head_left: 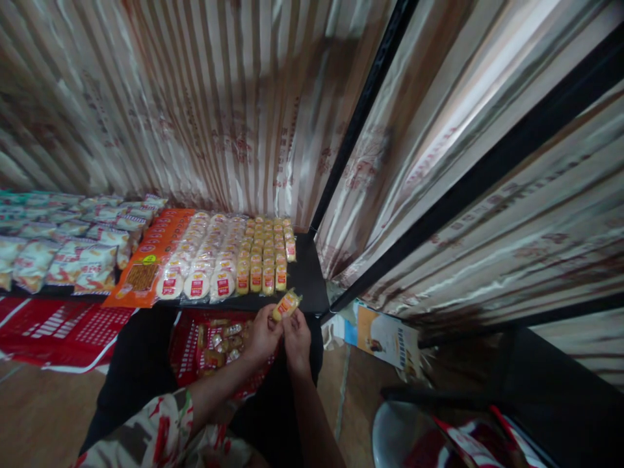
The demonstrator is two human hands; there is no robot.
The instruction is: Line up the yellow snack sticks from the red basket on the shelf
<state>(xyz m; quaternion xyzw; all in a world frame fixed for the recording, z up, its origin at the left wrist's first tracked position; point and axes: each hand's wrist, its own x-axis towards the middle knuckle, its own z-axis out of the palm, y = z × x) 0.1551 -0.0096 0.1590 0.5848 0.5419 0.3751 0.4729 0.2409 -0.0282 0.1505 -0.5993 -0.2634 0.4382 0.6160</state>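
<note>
Between my two hands, at the front edge of a black shelf (306,286), is a small yellow snack cake (285,305) in a clear wrapper with a red and orange label. The fingers of my left hand (264,335) pinch its left end, while my right hand (296,339) grips it from the lower right. Just beyond stand rows of the same wrapped snack cakes (268,276), packed side by side. Below my left forearm, a red basket (182,354) holds several more wrapped pieces, partly covered by my arm.
Left of the cakes lie round white wrapped crackers (197,284), an orange snack packet (141,276) and many white bags (80,263). A striped curtain (234,110) hangs behind, with black posts (363,107). On the floor are a printed carton (380,335) and a red bag (63,331).
</note>
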